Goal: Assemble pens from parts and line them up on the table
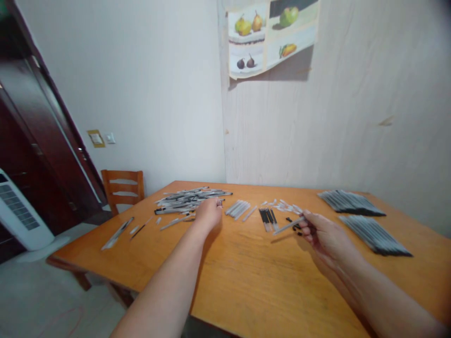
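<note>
My right hand (322, 234) pinches a translucent pen barrel (287, 226) by one end, above the table and pointing left. Small black caps (299, 230) lie just under it. My left hand (209, 213) is closed beside a large loose pile of pens (186, 199); its fingertips face away, so what they hold, if anything, is hidden. Between the hands lie a row of clear barrels (237, 209), a row of black-filled refills (268, 219) and scattered small white pieces (285, 205).
Two neat rows of pens, a back one (348, 203) and a front one (375, 234), lie at the right. A few loose pen parts (118, 233) are at the table's left. A wooden chair (123, 188) stands behind the left edge; the wall rises behind the wooden table (246, 277).
</note>
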Motion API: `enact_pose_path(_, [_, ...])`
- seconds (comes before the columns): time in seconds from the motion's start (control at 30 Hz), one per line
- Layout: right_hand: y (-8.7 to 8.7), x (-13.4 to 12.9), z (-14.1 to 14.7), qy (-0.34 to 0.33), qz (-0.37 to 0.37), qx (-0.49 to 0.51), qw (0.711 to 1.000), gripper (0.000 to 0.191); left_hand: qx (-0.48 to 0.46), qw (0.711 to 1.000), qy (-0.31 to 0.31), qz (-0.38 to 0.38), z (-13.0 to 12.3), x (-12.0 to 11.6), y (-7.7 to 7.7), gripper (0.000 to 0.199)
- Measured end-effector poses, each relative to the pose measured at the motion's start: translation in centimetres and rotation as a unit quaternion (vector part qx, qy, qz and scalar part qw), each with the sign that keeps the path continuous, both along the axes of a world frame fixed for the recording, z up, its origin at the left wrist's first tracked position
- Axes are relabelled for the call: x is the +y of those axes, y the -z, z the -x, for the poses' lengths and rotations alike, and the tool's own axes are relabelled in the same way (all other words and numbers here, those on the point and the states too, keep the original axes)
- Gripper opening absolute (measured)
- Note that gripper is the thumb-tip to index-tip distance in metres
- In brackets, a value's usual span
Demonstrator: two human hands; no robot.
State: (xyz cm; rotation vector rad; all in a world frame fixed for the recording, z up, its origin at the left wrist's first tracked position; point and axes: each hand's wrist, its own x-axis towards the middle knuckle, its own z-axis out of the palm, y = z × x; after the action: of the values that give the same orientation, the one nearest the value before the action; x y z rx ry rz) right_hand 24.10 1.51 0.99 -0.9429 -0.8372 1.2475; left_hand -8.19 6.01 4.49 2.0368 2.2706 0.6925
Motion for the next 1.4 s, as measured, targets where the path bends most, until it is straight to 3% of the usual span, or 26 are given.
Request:
enact_pose_path(0.2, [0.2, 0.3, -0.4, -0.001, 0.014, 0.007, 1.000, 0.017, 0.097, 0.994, -0.056, 0.016, 6.5, -1.0, 0.1, 0.027])
enact_pose_path(0.4, [0.2, 0.3, -0.7, 0.008, 0.018, 0.003, 1.000, 0.014, 0.136, 0.989, -0.049, 0.036, 9.0, -0.7, 0.0, 0.027])
enact_pose_path(0.6, [0.0, 0.3, -0.7, 0.021, 0.016, 0.020, 0.999, 0.010, 0.146, 0.987, -0.029, 0.065, 8.8, 0.1, 0.3, 0.013])
enact_pose_path(0.83, [0.2, 0.6, -1.1, 0.019, 0.013, 0.025, 0.999, 0.013, 0.117, 0.991, -0.026, 0.065, 8.7, 0.5, 0.6, 0.014])
enact_pose_path(0.97, [-0.2, 0.4, -0.9, 0.025, 0.012, 0.030, 0.999, 0.013, 0.064, 0.998, -0.020, 0.021, 8.1, 0.8, 0.4, 0.015])
enact_pose_path(1.1, [-0.6, 0.0, -0.6, 0.031, 0.004, 0.036, 0.999, 0.012, -0.074, 0.996, 0.026, -0.046, 4.7, 1.5, -0.2, 0.017])
enact_pose_path(1.13, [-0.7, 0.0, -0.4, 0.031, 0.002, 0.041, 0.999, 0.011, -0.280, 0.955, 0.049, -0.088, 3.4, 1.6, -0.3, 0.011])
enact_pose_path(1.17, [-0.7, -0.1, -0.4, 0.030, 0.002, 0.047, 0.998, 0.011, -0.348, 0.930, 0.059, -0.099, 1.9, 1.8, -0.3, 0.010])
enact_pose_path(1.37, [-0.7, 0.1, -0.1, 0.025, -0.016, 0.091, 0.995, 0.010, -0.549, 0.824, 0.119, -0.076, -6.0, 0.8, -0.4, 0.020])
enact_pose_path(1.4, [-0.7, 0.1, -0.1, 0.024, -0.019, 0.096, 0.995, 0.011, -0.639, 0.757, 0.125, -0.055, -7.0, 0.5, -0.3, 0.017])
